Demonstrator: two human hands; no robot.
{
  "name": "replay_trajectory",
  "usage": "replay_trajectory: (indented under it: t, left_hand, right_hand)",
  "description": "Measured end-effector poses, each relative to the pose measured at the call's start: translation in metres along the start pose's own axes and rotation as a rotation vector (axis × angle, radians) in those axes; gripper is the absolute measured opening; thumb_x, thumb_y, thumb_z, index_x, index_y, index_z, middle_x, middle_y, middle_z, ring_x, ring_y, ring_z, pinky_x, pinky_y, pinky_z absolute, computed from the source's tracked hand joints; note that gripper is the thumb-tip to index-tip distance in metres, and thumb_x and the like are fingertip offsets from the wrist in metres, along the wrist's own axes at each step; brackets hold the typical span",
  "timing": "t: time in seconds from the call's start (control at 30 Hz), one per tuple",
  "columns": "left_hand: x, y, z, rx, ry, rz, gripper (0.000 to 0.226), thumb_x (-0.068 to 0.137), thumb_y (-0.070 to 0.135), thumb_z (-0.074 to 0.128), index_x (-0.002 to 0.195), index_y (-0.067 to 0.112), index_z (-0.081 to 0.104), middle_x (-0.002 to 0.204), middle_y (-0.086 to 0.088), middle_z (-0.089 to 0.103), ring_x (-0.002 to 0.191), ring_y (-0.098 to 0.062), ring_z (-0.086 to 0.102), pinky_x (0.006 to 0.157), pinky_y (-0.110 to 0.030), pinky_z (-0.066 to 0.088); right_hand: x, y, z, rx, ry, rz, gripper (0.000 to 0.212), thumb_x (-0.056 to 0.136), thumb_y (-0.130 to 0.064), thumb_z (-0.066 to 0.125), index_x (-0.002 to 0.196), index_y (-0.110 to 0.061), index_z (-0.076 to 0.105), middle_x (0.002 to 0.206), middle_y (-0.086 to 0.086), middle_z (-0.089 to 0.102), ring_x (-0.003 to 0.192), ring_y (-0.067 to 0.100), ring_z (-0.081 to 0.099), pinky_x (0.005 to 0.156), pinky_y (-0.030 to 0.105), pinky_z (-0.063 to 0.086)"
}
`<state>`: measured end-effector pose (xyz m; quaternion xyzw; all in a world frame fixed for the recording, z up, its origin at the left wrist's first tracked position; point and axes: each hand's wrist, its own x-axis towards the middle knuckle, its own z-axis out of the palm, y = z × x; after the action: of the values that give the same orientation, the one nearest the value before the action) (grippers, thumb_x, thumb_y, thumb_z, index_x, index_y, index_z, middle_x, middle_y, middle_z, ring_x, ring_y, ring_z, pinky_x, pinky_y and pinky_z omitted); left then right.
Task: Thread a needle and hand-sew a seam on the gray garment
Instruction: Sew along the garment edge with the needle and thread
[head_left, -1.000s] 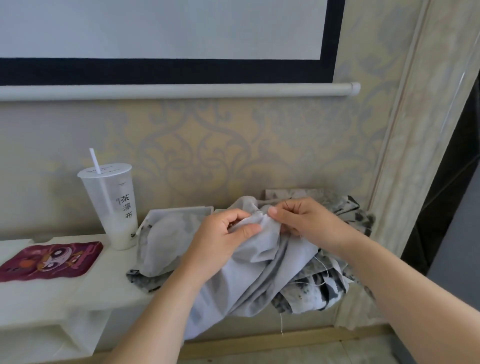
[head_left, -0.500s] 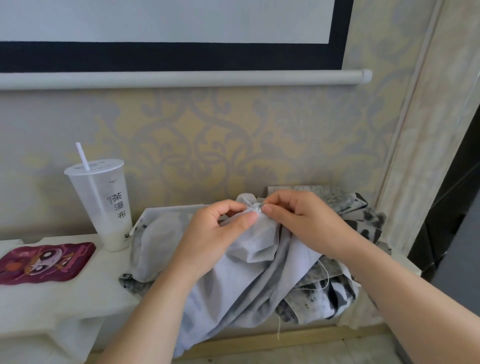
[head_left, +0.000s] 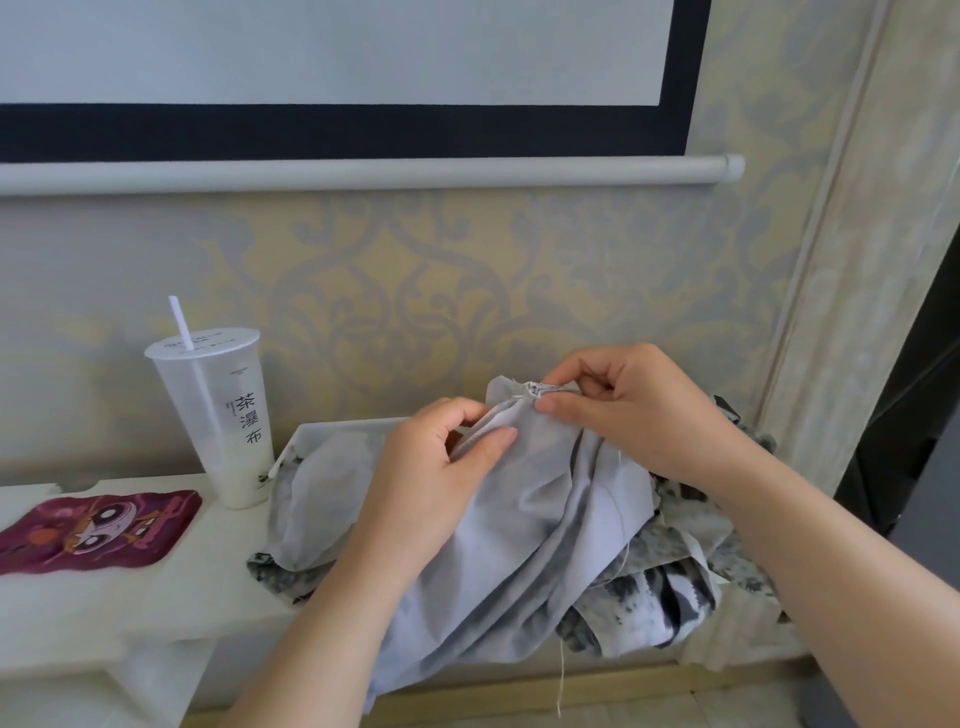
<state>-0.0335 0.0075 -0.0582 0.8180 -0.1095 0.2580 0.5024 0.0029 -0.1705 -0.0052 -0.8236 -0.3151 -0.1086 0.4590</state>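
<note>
Head view: the left hand (head_left: 441, 467) pinches a fold of the gray garment (head_left: 545, 519), raised above the white ledge (head_left: 104, 597), apparently to tension the seam. The right hand (head_left: 639, 410) clamps thumb and forefinger on its bunched edge; any needle there is too small to see.

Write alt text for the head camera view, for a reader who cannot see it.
A person holds a gray garment over a white ledge: the left hand grips a fold, the right hand pinches the bunched top edge. Black-and-white patterned fabric lies beneath; to the left are a plastic cup with a straw and a maroon cartoon mat.
</note>
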Motion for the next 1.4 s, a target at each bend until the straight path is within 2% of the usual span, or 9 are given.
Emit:
replay_trajectory:
  t: [0.1, 0.4, 0.53, 0.67, 0.73, 0.87, 1.0, 1.17, 1.4]
  left_hand:
    - [-0.003, -0.002, -0.003, 0.117, 0.039, -0.001, 0.033, 0.087, 0.029, 0.064, 0.069, 0.004, 0.053, 0.059, -0.003, 0.046, 0.054, -0.006, 0.039, 0.050, -0.018, 0.030]
    - [0.008, -0.018, -0.029, 0.837, 0.099, -0.166, 0.026, 0.091, 0.026, 0.051, 0.067, 0.020, 0.042, 0.074, 0.003, 0.046, 0.074, -0.026, 0.047, 0.055, -0.032, 0.029]
    - [0.015, -0.028, -0.048, 0.720, 0.068, -0.321, 0.025, 0.090, 0.017, 0.049, 0.066, 0.017, 0.045, 0.062, 0.000, 0.059, 0.067, -0.024, 0.061, 0.056, -0.030, 0.034]
    - [0.021, -0.016, -0.052, -0.137, 0.156, -0.504, 0.022, 0.099, 0.004, 0.041, 0.086, 0.016, 0.056, 0.086, -0.006, 0.069, 0.065, -0.012, 0.071, 0.055, -0.024, 0.056]
    - [0.025, -0.009, -0.050, -0.467, 0.276, -0.499, 0.021, 0.099, 0.003, 0.041, 0.092, 0.015, 0.057, 0.097, -0.007, 0.067, 0.081, -0.014, 0.069, 0.070, -0.030, 0.058]
    - [0.029, -0.019, -0.049, -0.063, 0.525, -0.097, 0.027, 0.092, 0.002, 0.048, 0.096, 0.024, 0.061, 0.110, 0.014, 0.058, 0.104, -0.001, 0.055, 0.094, -0.019, 0.041]
    - [0.018, -0.067, -0.050, 0.326, 0.269, 0.001, 0.018, 0.087, -0.002, 0.059, 0.102, 0.006, 0.065, 0.115, -0.006, 0.057, 0.106, -0.008, 0.051, 0.086, -0.002, 0.031]
    - [-0.003, -0.088, -0.056, 0.332, 0.065, -0.203, 0.016, 0.088, 0.009, 0.062, 0.103, 0.012, 0.068, 0.107, 0.002, 0.061, 0.087, -0.020, 0.061, 0.072, -0.021, 0.042]
    - [-0.007, -0.052, -0.088, 0.431, -0.206, -0.336, 0.033, 0.087, 0.016, 0.065, 0.114, 0.032, 0.058, 0.116, 0.016, 0.055, 0.097, 0.001, 0.056, 0.077, -0.011, 0.041]
  right_hand:
    - [-0.001, -0.001, -0.001, -0.017, 0.029, -0.007, 0.012, 0.083, -0.021, 0.069, 0.072, -0.023, 0.066, 0.041, -0.012, 0.024, 0.042, 0.006, 0.024, 0.045, 0.015, 0.022]
    - [0.015, 0.010, 0.004, -0.100, 0.237, 0.114, 0.014, 0.091, -0.020, 0.060, 0.081, -0.010, 0.059, 0.038, -0.011, 0.029, 0.035, 0.006, 0.031, 0.038, 0.012, 0.026]
    - [0.017, 0.015, 0.005, -0.051, 0.256, 0.235, 0.015, 0.094, -0.022, 0.056, 0.091, -0.007, 0.056, 0.054, 0.005, 0.051, 0.036, 0.003, 0.046, 0.043, 0.014, 0.038]
    - [0.017, 0.014, 0.005, 0.272, 0.252, 0.359, 0.011, 0.096, -0.020, 0.053, 0.090, -0.010, 0.053, 0.091, 0.020, 0.068, 0.062, 0.023, 0.071, 0.074, 0.041, 0.058]
    - [0.018, 0.012, 0.005, 0.390, 0.268, 0.361, 0.011, 0.096, -0.017, 0.052, 0.087, -0.010, 0.051, 0.094, 0.019, 0.067, 0.066, 0.023, 0.072, 0.069, 0.033, 0.060]
    - [0.019, 0.015, 0.008, 0.335, 0.314, 0.287, 0.011, 0.096, -0.015, 0.053, 0.085, -0.011, 0.054, 0.086, 0.014, 0.070, 0.074, 0.018, 0.072, 0.072, 0.031, 0.059]
    - [0.011, 0.033, 0.014, 0.176, 0.265, 0.335, 0.013, 0.093, -0.019, 0.058, 0.081, -0.015, 0.056, 0.081, 0.010, 0.069, 0.079, 0.020, 0.070, 0.082, 0.043, 0.057]
    - [-0.002, 0.051, 0.028, -0.020, 0.115, 0.367, 0.015, 0.090, -0.021, 0.062, 0.077, -0.015, 0.058, 0.050, -0.005, 0.047, 0.063, 0.024, 0.053, 0.084, 0.055, 0.050]
    - [-0.003, 0.047, 0.026, 0.050, 0.111, 0.289, 0.014, 0.090, -0.023, 0.062, 0.080, -0.014, 0.062, 0.039, -0.013, 0.040, 0.057, 0.019, 0.046, 0.084, 0.056, 0.051]
